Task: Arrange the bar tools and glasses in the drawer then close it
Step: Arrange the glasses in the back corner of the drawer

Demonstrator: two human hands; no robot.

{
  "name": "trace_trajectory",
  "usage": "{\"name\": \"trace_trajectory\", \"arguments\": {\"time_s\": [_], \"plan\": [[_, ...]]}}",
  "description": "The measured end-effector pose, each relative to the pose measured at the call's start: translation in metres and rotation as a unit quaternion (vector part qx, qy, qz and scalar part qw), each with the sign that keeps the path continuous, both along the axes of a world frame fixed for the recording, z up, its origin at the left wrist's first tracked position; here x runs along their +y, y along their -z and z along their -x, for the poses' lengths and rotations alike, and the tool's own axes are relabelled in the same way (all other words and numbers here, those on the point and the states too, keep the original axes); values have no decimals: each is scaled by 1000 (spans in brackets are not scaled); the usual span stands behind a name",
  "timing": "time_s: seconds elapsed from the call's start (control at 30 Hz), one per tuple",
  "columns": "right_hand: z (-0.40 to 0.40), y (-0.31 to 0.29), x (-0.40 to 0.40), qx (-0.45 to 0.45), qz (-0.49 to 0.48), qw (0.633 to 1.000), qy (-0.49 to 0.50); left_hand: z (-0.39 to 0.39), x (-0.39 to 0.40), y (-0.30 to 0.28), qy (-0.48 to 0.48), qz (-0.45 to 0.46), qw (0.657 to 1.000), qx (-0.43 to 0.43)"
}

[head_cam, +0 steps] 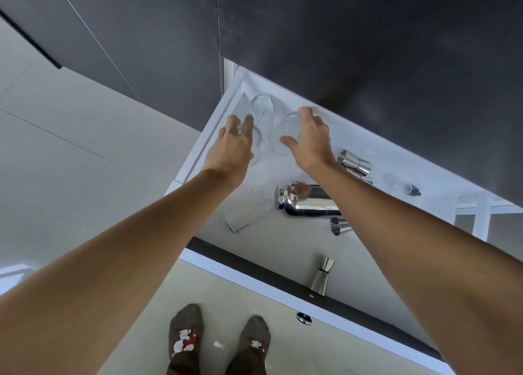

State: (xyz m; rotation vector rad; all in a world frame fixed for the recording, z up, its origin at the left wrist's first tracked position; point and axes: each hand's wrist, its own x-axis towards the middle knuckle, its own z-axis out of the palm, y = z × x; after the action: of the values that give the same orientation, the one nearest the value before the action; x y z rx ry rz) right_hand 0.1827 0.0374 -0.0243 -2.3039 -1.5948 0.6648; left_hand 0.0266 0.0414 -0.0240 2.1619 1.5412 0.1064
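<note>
The white drawer [203, 145] stands pulled out below a dark counter. In its far left corner stand three clear glasses. My left hand [236, 145] rests over the nearest glass [257, 136], fingers spread on its rim. My right hand [310, 139] grips a second glass [287, 131] from the side. A third glass with a label [263, 105] stands behind them. A ribbed clear glass [246, 210] lies on its side nearer me. A steel shaker [305, 202] lies beside it under my right forearm. Steel jiggers lie at the far side [355, 163], by the shaker [338, 226] and near the front [321, 275].
A small clear bottle with a dark cap [404, 187] lies at the drawer's right. The dark drawer front [254, 264] carries a round metal knob [303, 318]. My socked feet [218, 338] stand on the pale floor below. Grey cabinet fronts rise to the left.
</note>
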Motion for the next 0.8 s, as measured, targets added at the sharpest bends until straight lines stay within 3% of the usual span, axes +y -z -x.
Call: {"name": "trace_trajectory", "arguments": {"time_s": [0.17, 0.23, 0.33, 0.4, 0.57, 0.73, 0.8], "plan": [[-18, -4, -20, 23, -43, 999, -8, 15, -31, -13, -66, -33, 993, -89], [-26, -7, -36, 16, -88, 996, -8, 23, -46, -12, -69, 56, 993, -81], [-37, -16, -73, 31, -122, 992, -5, 30, -65, -1, -8, 215, 976, 36], [-43, -16, -104, 59, -106, 993, -14, 32, -73, 10, 19, 264, 960, 86], [-61, 10, -186, 35, 71, 997, 22, 28, -74, 17, 18, 305, 949, 83], [-65, 31, -216, 4, 295, 952, 76, 28, -71, 18, 18, 304, 949, 82], [-61, 40, -215, 4, 335, 938, 89, 30, -71, 17, 14, 290, 953, 87]]}}
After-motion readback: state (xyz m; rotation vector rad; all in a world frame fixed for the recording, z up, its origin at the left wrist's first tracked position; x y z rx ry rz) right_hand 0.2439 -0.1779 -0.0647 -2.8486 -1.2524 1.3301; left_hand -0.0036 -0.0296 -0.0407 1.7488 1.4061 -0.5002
